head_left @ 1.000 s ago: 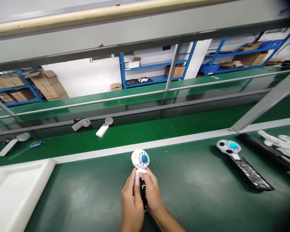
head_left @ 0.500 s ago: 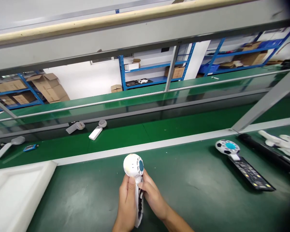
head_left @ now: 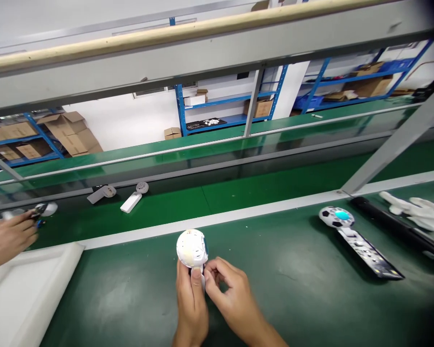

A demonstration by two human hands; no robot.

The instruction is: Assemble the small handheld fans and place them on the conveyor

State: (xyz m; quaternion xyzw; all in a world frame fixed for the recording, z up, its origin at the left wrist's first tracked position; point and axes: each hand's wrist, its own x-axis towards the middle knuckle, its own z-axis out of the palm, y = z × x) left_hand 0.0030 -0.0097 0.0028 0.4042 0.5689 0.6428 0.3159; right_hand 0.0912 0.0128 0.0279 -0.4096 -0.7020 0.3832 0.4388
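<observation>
A small handheld fan (head_left: 192, 249) with a round white head is upright in front of me, its head uppermost. My left hand (head_left: 191, 303) is wrapped round its neck and handle, thumb on the near side. Close against the handle's right side, my right hand (head_left: 231, 289) has thumb and forefinger pinched together; whatever is between the fingertips is too small or hidden to name. Most of the handle is covered by my fingers. Another handheld fan, with a black-and-white football-patterned head (head_left: 336, 218) and its handle's inside exposed, lies on the green worktop to the right.
A co-worker's hand (head_left: 12, 238) holds a dark object at the far left. On the green belt lie white fans (head_left: 131, 202). A white foam tray (head_left: 63, 270) occupies the left. White gloves (head_left: 419, 212) and a black bar (head_left: 398, 229) lie right; a metal post (head_left: 394, 147) rises there.
The fan has turned, so its open handle side no longer faces me. My right hand has drawn slightly back, fingers pinched. A co-worker's hand has come in at the left.
</observation>
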